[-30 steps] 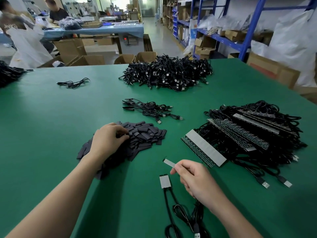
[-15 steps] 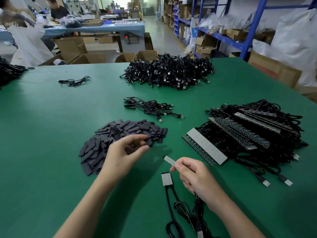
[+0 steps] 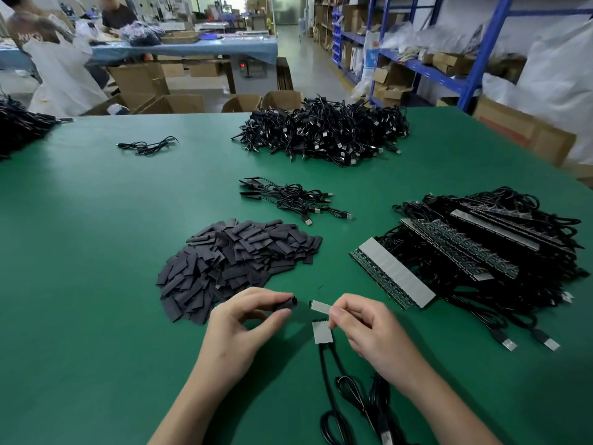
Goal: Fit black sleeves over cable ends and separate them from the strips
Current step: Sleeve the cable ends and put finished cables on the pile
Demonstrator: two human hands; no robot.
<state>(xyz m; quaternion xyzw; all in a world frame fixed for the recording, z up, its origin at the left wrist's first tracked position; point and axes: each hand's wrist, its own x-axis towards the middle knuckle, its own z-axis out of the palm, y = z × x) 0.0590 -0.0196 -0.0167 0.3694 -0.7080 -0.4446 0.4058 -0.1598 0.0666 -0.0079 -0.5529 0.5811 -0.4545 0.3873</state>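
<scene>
- Black sleeve [image 3: 285,305]: short dark tube of matte material, lower centre of the frame, above the bench. Its open mouth faces right toward the cable end, a small gap between them.
- Left hand [image 3: 244,329]: fingers curled, thumb and forefinger pinching the black sleeve.
- Cable end [image 3: 320,306]: small flat grey rectangular board with a dark toothed edge, just right of the sleeve.
- Right hand [image 3: 369,332]: fingers [image 3: 337,314] curled, tips pinching the cable end at its right side.
- Second board [image 3: 322,332]: same grey rectangle, lying flat on the bench below the held one. Thin black leads [image 3: 333,380] run from it to the bottom edge in loose loops.
- Sleeve pile [image 3: 237,261]: flattened dark grey sleeves heaped left of centre, just above the left hand.
- Strips [image 3: 391,277]: long grey-backed rows of green boards, centre right, resting on tangled black cables.
- Small cable bundle [image 3: 288,200]: black leads with metal USB plugs, centre.
- Large cable heap [image 3: 324,133]: upper centre.
- Bench [image 3: 96,220]: smooth green surface.
- Lettering on a garment [image 3: 30,36], upper left: too blurred to read.
</scene>
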